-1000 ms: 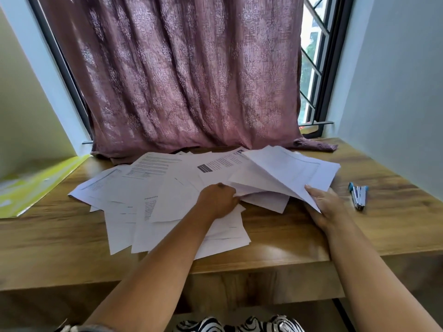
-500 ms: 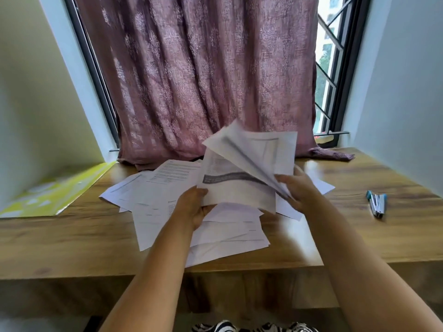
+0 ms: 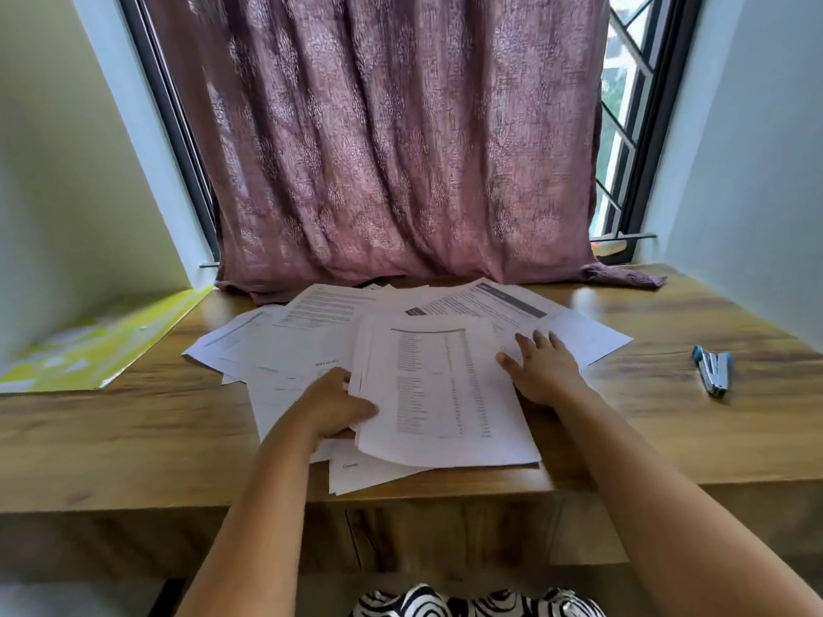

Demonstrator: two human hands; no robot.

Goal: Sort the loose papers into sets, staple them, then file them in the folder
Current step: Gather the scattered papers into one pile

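Many papers [image 3: 311, 345] cover the desk [image 3: 133, 429] (curtain [image 3: 401, 149] behind).

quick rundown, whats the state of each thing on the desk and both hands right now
loose papers: unsorted, spread overlapping on the desk
top sheet: lying flat on the pile
left hand: gripping the top sheet's left edge
right hand: flat, fingers straight, on the papers
stapler: untouched, right of the papers
folder: lying at far left
curtain: drawn

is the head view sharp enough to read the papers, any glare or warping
Head view: no, the print on the top white sheet is soft and unreadable; daylight from the window puts a pale sheen on the brown wooden desk; wide-angle lens bows the walls outward; the yellow-green folder at left is smeared.
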